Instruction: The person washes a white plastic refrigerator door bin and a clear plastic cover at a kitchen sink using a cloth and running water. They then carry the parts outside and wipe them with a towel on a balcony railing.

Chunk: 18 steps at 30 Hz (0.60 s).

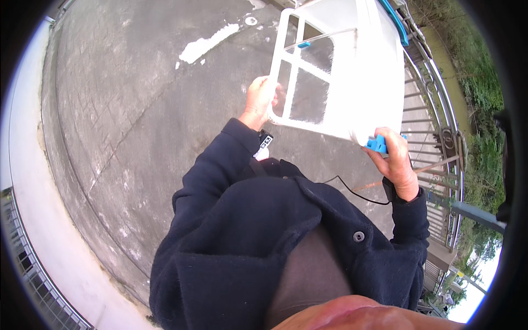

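Observation:
A large white plastic box [367,74] is held in front of me, brightly lit and partly washed out. One side has a clear panel crossed by white bars [310,68], through which the ground shows. My left hand [260,99] grips the rounded edge of that panelled side, its fingertips wrapped behind the rim. At the near right corner, my right hand [394,154] closes on a blue plastic latch [377,144]. A small blue tab [304,44] sits on the panel, and a blue handle-like strip [395,20] runs along the far right edge. The box's underside is hidden.
Grey concrete ground [165,103] with a white patch [209,43] and a round white disc [251,21] lies beyond. A metal railing [447,123] borders greenery on the right. A thin black cable [359,196] runs to my right wrist. A pale ledge [53,198] curves along the left.

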### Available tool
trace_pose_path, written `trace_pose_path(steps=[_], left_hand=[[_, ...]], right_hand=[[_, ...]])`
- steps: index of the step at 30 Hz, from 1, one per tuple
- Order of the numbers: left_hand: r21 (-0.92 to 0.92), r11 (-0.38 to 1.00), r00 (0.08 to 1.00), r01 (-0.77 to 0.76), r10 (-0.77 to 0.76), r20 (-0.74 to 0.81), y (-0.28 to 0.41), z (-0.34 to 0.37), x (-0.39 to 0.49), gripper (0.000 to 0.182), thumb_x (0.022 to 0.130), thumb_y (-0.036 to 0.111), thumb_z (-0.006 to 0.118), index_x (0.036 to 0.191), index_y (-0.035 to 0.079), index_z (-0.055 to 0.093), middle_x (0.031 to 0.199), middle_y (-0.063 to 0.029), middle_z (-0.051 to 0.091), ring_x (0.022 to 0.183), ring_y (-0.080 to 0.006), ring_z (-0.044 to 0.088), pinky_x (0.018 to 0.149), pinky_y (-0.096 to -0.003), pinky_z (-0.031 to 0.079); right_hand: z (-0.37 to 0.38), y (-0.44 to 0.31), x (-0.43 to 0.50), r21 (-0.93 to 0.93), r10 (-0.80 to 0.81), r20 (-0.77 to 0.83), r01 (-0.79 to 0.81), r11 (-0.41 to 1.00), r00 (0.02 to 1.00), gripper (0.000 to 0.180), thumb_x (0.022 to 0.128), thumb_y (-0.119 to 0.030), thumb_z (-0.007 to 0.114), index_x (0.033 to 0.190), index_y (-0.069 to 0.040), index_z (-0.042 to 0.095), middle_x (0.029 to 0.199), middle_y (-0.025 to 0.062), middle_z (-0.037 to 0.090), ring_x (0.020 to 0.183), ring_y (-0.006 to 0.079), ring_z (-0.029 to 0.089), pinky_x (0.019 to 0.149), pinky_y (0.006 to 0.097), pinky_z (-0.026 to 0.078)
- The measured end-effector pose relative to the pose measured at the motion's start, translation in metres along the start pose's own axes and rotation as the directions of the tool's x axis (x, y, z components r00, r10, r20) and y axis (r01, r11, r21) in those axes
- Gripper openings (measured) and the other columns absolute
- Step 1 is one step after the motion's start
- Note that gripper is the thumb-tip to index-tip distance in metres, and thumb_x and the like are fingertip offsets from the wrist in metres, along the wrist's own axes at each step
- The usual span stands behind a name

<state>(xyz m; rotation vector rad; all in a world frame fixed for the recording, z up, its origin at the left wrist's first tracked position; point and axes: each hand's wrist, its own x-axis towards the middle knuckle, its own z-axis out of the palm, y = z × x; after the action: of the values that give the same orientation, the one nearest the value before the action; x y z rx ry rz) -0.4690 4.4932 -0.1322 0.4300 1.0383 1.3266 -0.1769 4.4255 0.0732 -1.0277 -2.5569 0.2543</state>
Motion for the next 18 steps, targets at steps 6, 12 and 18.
trace_pose_path(steps=[6, 12, 18], left_hand=[[-0.179, 0.98, 0.996, -0.09, 0.085, -0.037, 0.022, 0.019, 0.13, 0.016, 0.096, 0.019, 0.051, 0.089, 0.005, 0.055, 0.067, -0.0018, 0.052, 0.047, -0.0104, 0.047, 0.041, -0.026, 0.038], [-0.206, 0.974, 0.996, -0.092, 0.09, -0.019, 0.058, 0.067, 0.258, 0.025, 0.1, 0.024, 0.042, 0.085, 0.006, 0.05, 0.065, -0.005, 0.052, 0.045, -0.0146, 0.047, 0.039, -0.028, 0.039], [-0.306, 0.947, 0.982, -0.093, 0.137, 0.128, 0.106, 0.178, 0.367, 0.016, 0.098, 0.023, 0.042, 0.096, 0.007, 0.047, 0.074, -0.006, 0.054, 0.056, -0.0137, 0.049, 0.044, -0.0286, 0.041]], right_hand=[[-0.003, 0.083, 0.12, -0.029, -0.158, 0.022, 0.159, 0.987, 0.987, 0.034, 0.066, -0.004, 0.072, 0.096, -0.004, 0.058, 0.087, 0.0105, 0.064, 0.079, 0.0288, 0.065, 0.07, 0.0368, 0.05], [-0.025, 0.159, 0.233, -0.034, -0.162, 0.072, 0.164, 0.986, 0.984, 0.03, 0.066, -0.003, 0.07, 0.094, -0.005, 0.057, 0.084, 0.0097, 0.061, 0.078, 0.03, 0.062, 0.069, 0.0386, 0.049], [-0.112, 0.229, 0.315, -0.263, -0.106, 0.014, 0.106, 0.959, 0.994, 0.028, 0.067, -0.003, 0.071, 0.092, -0.007, 0.058, 0.085, 0.009, 0.061, 0.081, 0.0311, 0.06, 0.07, 0.0386, 0.049]])
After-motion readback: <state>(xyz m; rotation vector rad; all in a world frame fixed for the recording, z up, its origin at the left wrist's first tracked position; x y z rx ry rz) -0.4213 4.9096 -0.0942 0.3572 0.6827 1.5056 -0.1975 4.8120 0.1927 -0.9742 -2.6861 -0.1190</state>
